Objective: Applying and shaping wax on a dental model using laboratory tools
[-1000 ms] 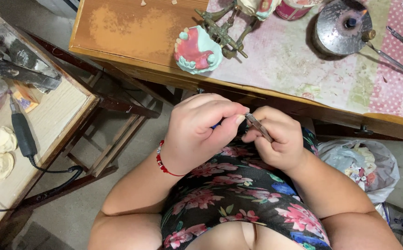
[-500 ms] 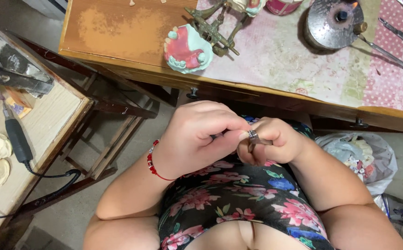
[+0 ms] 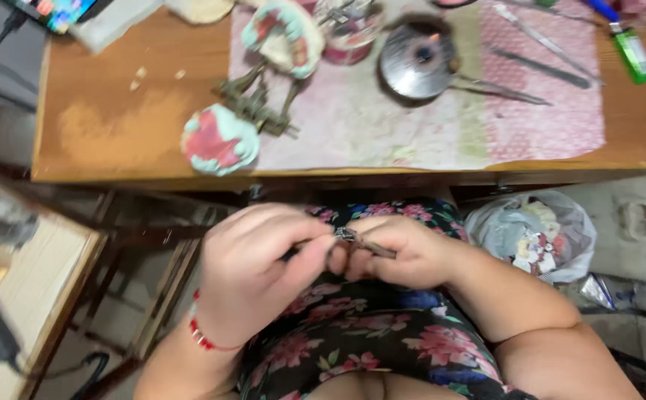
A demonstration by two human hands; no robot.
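Small metal tool (image 3: pixel 363 243) mostly hidden inside both fists.

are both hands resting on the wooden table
No, the left hand and right hand hold a thin metal tool over the lap.

A green lighter (image 3: pixel 632 53) lies on the wooden table (image 3: pixel 108 126).

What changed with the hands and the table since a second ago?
The view tipped up, so more of the wooden table shows. Both hands stayed together over the lap: the left hand and right hand still pinch the thin metal tool. Nothing was let go.
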